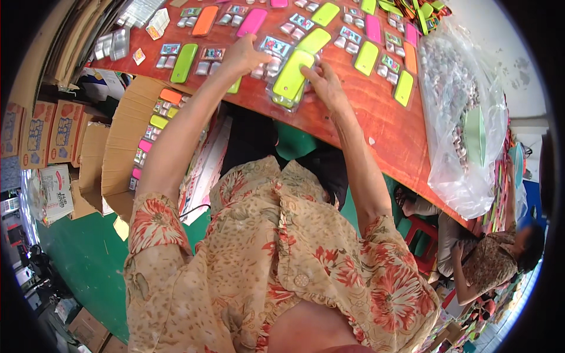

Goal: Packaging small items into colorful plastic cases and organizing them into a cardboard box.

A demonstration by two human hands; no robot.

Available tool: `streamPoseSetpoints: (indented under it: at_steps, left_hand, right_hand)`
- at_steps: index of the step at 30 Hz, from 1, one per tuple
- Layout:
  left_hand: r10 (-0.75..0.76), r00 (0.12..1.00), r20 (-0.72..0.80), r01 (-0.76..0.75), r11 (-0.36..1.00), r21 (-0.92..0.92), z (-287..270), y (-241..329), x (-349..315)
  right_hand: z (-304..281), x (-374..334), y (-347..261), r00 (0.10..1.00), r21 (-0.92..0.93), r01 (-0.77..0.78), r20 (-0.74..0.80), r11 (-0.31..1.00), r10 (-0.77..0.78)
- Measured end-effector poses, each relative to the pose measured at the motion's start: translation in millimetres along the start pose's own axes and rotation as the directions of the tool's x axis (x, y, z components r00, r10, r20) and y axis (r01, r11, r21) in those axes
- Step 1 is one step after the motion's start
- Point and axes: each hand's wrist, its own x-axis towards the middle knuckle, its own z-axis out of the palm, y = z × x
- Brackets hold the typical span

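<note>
In front of me at the table's near edge is a stack of clear plastic packs with a lime-yellow oblong case (pixel 292 75) on top. Beside that case sit small whitish round pieces and a picture card (pixel 275 46). My left hand (pixel 242 56) closes on the pack's left edge, thumb by the small pieces. At the right edge, my right hand (pixel 325 86) grips the pack, its thumb against the lime case. Another lime case (pixel 314 40) lies just behind. The undersides of both hands' fingers are hidden.
Similar packs with pink, orange and green cases (pixel 185 63) cover the red table (pixel 376 126). A large clear bag (pixel 465 123) of small pieces lies at the right. Below left stands an open carton (pixel 120 141) holding more packs. A person (pixel 491 259) sits at the lower right.
</note>
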Motion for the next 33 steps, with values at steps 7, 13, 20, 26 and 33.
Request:
streamPoseSetpoints:
  at_steps: [7, 13, 20, 26, 33]
  left_hand:
    - [-0.070, 0.996, 0.062, 0.055, 0.974, 0.218, -5, 49, -35]
    - [-0.010, 0.993, 0.115, -0.012, 0.983, 0.182, 17, 70, -54]
    - [-0.135, 0.990, 0.052, 0.142, 0.975, -0.173, 51, 58, -50]
    - [-0.166, 0.967, 0.191, 0.253, 0.647, -0.719, 56, 69, -59]
    - [-0.300, 0.906, 0.297, 0.394, 0.345, -0.852, 53, 73, -83]
  right_hand:
    - [-13, -15, -2, 0.998, -0.018, -0.069, 0.005, 0.997, 0.069]
    - [-51, -32, -2, 0.997, -0.056, -0.062, -0.052, 0.996, 0.059]
    - [-48, -49, 1, 0.990, -0.227, 0.139, 0.003, 0.964, -0.143]
    - [-65, -44, 6, 0.998, -0.224, 0.045, -0.027, 0.973, -0.053]
    - [-63, -46, -1, 0.999, -0.205, -0.038, 0.012, 0.978, 0.042]
